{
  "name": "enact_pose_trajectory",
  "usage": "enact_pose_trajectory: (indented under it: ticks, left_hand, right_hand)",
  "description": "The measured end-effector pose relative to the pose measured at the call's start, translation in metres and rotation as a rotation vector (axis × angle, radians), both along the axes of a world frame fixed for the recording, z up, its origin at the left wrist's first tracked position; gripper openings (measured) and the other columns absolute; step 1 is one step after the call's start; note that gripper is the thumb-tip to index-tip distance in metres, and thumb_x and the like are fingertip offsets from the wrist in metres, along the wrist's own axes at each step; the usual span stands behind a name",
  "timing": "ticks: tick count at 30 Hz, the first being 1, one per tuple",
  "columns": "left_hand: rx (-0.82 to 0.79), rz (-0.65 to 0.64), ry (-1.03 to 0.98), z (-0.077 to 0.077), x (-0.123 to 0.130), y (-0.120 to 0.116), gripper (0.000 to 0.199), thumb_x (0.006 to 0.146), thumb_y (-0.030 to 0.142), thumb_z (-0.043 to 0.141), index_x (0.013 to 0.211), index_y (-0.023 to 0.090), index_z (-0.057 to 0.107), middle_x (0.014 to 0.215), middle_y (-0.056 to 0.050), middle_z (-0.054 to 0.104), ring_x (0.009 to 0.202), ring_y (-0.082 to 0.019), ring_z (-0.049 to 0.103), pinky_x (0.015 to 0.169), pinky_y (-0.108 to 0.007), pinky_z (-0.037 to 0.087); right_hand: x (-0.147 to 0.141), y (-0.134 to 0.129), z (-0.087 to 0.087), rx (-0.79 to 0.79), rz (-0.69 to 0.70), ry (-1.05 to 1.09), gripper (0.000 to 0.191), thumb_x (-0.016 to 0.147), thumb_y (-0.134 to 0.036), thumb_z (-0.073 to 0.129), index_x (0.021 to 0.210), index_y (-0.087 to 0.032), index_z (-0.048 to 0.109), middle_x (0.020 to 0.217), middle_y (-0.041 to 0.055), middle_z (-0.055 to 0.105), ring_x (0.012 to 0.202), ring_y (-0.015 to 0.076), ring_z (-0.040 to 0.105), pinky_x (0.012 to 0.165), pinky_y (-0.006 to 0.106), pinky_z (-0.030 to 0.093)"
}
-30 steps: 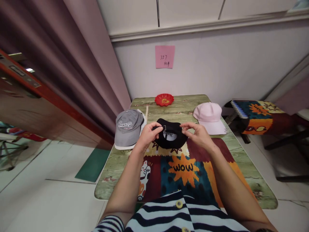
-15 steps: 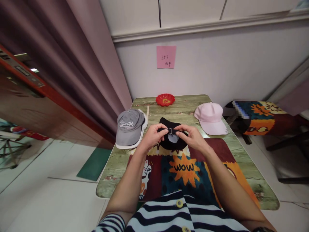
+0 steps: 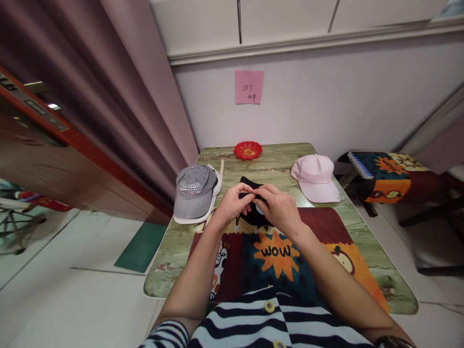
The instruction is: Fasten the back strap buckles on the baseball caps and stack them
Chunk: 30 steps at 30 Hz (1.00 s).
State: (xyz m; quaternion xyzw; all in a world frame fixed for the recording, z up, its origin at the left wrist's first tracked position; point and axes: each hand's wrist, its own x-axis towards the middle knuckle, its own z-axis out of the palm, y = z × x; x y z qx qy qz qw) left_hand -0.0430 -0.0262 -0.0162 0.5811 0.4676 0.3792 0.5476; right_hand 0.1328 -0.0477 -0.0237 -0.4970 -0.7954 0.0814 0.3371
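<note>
A black cap (image 3: 250, 218) rests at the far edge of the patterned mat (image 3: 224, 270), partly covered by my hands. My left hand (image 3: 232, 203) pinches the cap's back strap between thumb and fingers. Close against it, my right hand (image 3: 277, 205) also grips the strap, and its fingers hide the buckle. To the left sits a grey cap (image 3: 195, 188) with "Always" lettering, stacked over a white-brimmed one. On the right lies a pale pink cap (image 3: 316, 176), brim toward me.
A red scalloped dish (image 3: 248, 150) stands at the back of the wood-patterned table (image 3: 170, 275). Behind it is a wall with a pink note (image 3: 249, 87). A curtain (image 3: 145, 87) and a door edge are at left; a stool with a patterned cover (image 3: 398, 176) is at right.
My right hand has moved left along the strap, up to my left hand, and now covers the buckle. My left hand has stayed nearly in place. The other caps have not moved.
</note>
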Motion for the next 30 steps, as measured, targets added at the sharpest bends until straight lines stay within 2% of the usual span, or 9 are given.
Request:
enact_pose_trajectory:
  ticks: [4, 7, 9, 11, 14, 18, 24, 30]
  left_hand:
    - [-0.038, -0.033, -0.078, 0.003, -0.004, -0.002, 0.033, 0.082, 0.042, 0.071, 0.097, 0.016, 0.059, 0.056, 0.005, 0.057, 0.046, -0.010, 0.055, 0.044, -0.018, 0.043]
    - [-0.071, -0.092, -0.159, 0.002, -0.008, -0.003, 0.043, 0.072, 0.036, 0.082, 0.104, 0.015, 0.061, 0.070, 0.003, 0.063, 0.056, -0.009, 0.060, 0.052, -0.020, 0.049]
    - [-0.089, -0.117, -0.200, 0.001, -0.008, -0.002, 0.051, 0.064, 0.027, 0.087, 0.106, 0.016, 0.062, 0.084, 0.001, 0.066, 0.063, -0.009, 0.062, 0.057, -0.020, 0.052]
    - [-0.092, -0.100, -0.213, -0.002, -0.007, -0.002, 0.051, 0.060, 0.023, 0.087, 0.105, 0.016, 0.063, 0.090, 0.000, 0.066, 0.064, -0.008, 0.062, 0.058, -0.020, 0.052]
    - [-0.061, -0.039, -0.183, -0.006, -0.003, -0.002, 0.039, 0.065, 0.025, 0.082, 0.098, 0.016, 0.064, 0.076, 0.002, 0.064, 0.056, -0.008, 0.058, 0.055, -0.020, 0.048]
    - [-0.036, 0.001, -0.125, -0.010, 0.002, -0.001, 0.032, 0.068, 0.030, 0.078, 0.093, 0.015, 0.066, 0.062, 0.004, 0.062, 0.051, -0.008, 0.055, 0.053, -0.020, 0.045]
    - [-0.029, 0.051, -0.091, -0.015, 0.008, -0.002, 0.033, 0.067, 0.035, 0.083, 0.087, 0.015, 0.066, 0.055, 0.005, 0.057, 0.046, -0.007, 0.049, 0.046, -0.018, 0.039]
    - [0.009, 0.082, -0.111, -0.014, 0.010, -0.005, 0.036, 0.068, 0.037, 0.085, 0.091, 0.016, 0.068, 0.061, 0.004, 0.059, 0.047, -0.007, 0.050, 0.043, -0.019, 0.038]
  right_hand:
    - [0.004, 0.005, -0.001, -0.063, 0.085, 0.110, 0.025, 0.094, -0.019, 0.058, 0.114, -0.025, 0.073, 0.111, 0.0074, 0.072, 0.089, 0.0216, 0.069, 0.075, 0.032, 0.051]
    - [0.009, 0.010, -0.004, -0.120, 0.105, 0.262, 0.016, 0.090, -0.021, 0.063, 0.102, -0.023, 0.072, 0.096, 0.0057, 0.070, 0.072, 0.0175, 0.064, 0.068, 0.031, 0.049]
    - [0.012, 0.014, -0.006, -0.231, 0.130, 0.419, 0.010, 0.087, -0.028, 0.066, 0.094, -0.022, 0.070, 0.083, 0.0028, 0.067, 0.062, 0.0152, 0.058, 0.062, 0.030, 0.047]
    - [0.015, 0.018, -0.009, -0.388, 0.202, 0.602, 0.016, 0.087, -0.037, 0.067, 0.093, -0.022, 0.067, 0.079, 0.0011, 0.066, 0.062, 0.0151, 0.058, 0.061, 0.028, 0.047]
    - [0.018, 0.021, -0.012, -0.541, 0.271, 0.779, 0.027, 0.086, -0.049, 0.068, 0.093, -0.022, 0.067, 0.083, 0.0017, 0.068, 0.073, 0.0169, 0.063, 0.069, 0.029, 0.052]
    - [0.019, 0.024, -0.016, -0.619, 0.216, 0.890, 0.038, 0.083, -0.059, 0.071, 0.092, -0.022, 0.070, 0.079, 0.0018, 0.068, 0.075, 0.0174, 0.066, 0.076, 0.031, 0.056]
    - [0.012, 0.026, -0.019, -0.685, 0.188, 1.034, 0.046, 0.080, -0.066, 0.072, 0.086, -0.021, 0.072, 0.087, 0.0040, 0.071, 0.067, 0.0133, 0.061, 0.069, 0.028, 0.057]
    - [0.009, 0.026, -0.018, -0.676, 0.119, 1.020, 0.044, 0.073, -0.064, 0.079, 0.077, -0.021, 0.067, 0.083, 0.0036, 0.070, 0.072, 0.0165, 0.065, 0.065, 0.029, 0.061]
